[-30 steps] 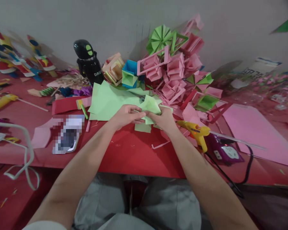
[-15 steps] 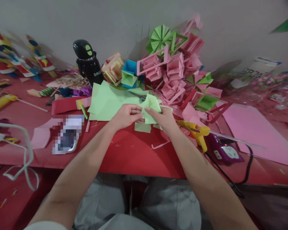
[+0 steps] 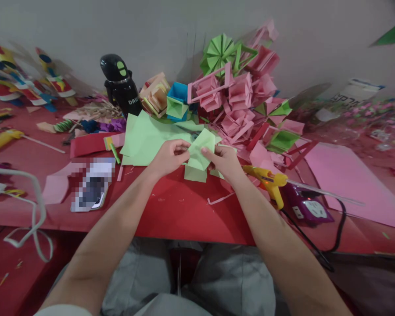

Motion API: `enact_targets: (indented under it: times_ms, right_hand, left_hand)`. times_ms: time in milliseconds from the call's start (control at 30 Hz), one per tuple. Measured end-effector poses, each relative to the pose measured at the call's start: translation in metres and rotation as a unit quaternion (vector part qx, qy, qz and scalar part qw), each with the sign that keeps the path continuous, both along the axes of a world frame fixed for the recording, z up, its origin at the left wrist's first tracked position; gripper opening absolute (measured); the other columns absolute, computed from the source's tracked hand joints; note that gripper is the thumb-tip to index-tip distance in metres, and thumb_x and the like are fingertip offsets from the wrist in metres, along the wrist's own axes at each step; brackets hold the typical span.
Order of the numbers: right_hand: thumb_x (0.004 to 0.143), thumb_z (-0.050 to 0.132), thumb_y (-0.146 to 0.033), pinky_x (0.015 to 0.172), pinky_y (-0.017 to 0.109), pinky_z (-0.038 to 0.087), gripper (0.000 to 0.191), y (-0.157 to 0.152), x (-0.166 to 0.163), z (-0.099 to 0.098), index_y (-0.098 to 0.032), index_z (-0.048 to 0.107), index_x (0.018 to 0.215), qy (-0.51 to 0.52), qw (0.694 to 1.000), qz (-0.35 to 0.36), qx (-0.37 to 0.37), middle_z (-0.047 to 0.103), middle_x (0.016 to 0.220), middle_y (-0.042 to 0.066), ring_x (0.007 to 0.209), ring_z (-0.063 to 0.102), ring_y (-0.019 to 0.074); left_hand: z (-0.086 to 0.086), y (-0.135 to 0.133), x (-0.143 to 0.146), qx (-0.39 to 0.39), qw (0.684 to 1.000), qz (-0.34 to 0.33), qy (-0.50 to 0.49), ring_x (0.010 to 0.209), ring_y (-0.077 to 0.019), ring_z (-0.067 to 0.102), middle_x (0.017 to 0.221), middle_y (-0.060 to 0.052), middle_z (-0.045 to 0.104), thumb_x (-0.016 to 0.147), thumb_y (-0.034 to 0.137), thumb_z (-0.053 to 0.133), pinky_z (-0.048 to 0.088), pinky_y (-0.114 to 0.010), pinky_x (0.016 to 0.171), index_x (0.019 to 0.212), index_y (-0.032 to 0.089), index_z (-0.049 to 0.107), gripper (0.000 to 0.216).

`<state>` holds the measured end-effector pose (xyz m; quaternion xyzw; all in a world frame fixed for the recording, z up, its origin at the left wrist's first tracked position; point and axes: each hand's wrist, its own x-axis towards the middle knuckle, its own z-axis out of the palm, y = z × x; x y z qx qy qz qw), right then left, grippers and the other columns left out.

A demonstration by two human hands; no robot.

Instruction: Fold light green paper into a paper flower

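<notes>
Both my hands meet over the red table [image 3: 171, 210] on a small folded piece of light green paper [image 3: 201, 149]. My left hand [image 3: 167, 157] pinches its left edge with curled fingers. My right hand [image 3: 224, 161] grips its right side, thumb on top. The paper is lifted slightly above a flat green scrap [image 3: 195, 174]. Larger green sheets [image 3: 145, 138] lie just behind my left hand.
A heap of pink and green folded paper shapes [image 3: 240, 96] is piled at the back. A black bottle [image 3: 121, 85] stands back left. A yellow glue gun [image 3: 266, 177] and a purple power strip [image 3: 307, 208] lie to my right. A phone [image 3: 92, 186] lies to my left, pink paper [image 3: 349, 180] far right.
The folded green piece has turned and risen a little between my hands; my fingers have shifted their grip along its edges. Nothing else on the table has moved.
</notes>
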<state>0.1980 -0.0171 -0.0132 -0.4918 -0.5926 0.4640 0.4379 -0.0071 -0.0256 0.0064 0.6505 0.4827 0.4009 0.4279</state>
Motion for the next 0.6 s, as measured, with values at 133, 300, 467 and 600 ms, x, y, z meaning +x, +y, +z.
enact_targets:
  times_ms: [133, 300, 467, 600]
  right_hand:
    - [0.067, 0.080, -0.069, 0.046, 0.023, 0.045, 0.055, 0.000, 0.002, 0.003, -0.019, 0.056, 0.061, 0.011, 0.999, 0.044, -0.027, 0.062, 0.052, 0.001, 0.046, 0.057, 0.0108]
    - [0.069, 0.077, -0.071, 0.043, 0.022, 0.042, 0.059, -0.002, 0.000, 0.005, -0.019, 0.053, 0.056, 0.009, 0.999, 0.039, -0.021, 0.061, 0.051, 0.001, 0.043, 0.052, 0.0086]
    - [0.070, 0.077, -0.070, 0.044, 0.023, 0.041, 0.057, -0.002, 0.001, 0.005, -0.018, 0.056, 0.058, 0.023, 0.999, 0.037, -0.025, 0.062, 0.053, 0.002, 0.044, 0.051, 0.0083]
    - [0.066, 0.082, -0.066, 0.049, 0.023, 0.045, 0.053, -0.001, 0.002, 0.005, -0.018, 0.059, 0.061, 0.032, 0.998, 0.042, -0.019, 0.064, 0.057, 0.002, 0.049, 0.056, 0.0092]
  left_hand:
    - [0.003, 0.001, -0.005, 0.012, 1.000, 0.010, 0.008, 0.079, -0.0175, 0.069, 0.088, -0.006, 0.075, 0.080, 0.025, 0.068, 0.054, -0.028, 0.074, 0.100, 0.015, 0.070, 0.022]
    - [0.006, 0.001, -0.007, 0.015, 1.000, 0.006, 0.017, 0.079, -0.0173, 0.069, 0.088, -0.006, 0.075, 0.081, 0.026, 0.067, 0.054, -0.028, 0.074, 0.102, 0.015, 0.070, 0.024]
    - [0.004, 0.003, -0.009, 0.019, 1.000, 0.000, 0.020, 0.081, -0.0183, 0.070, 0.090, -0.007, 0.075, 0.083, 0.027, 0.068, 0.055, -0.030, 0.078, 0.105, 0.015, 0.069, 0.025]
    - [0.000, 0.006, -0.011, 0.022, 0.999, -0.002, 0.029, 0.079, -0.0183, 0.071, 0.090, -0.009, 0.075, 0.086, 0.025, 0.066, 0.056, -0.031, 0.078, 0.108, 0.013, 0.067, 0.026]
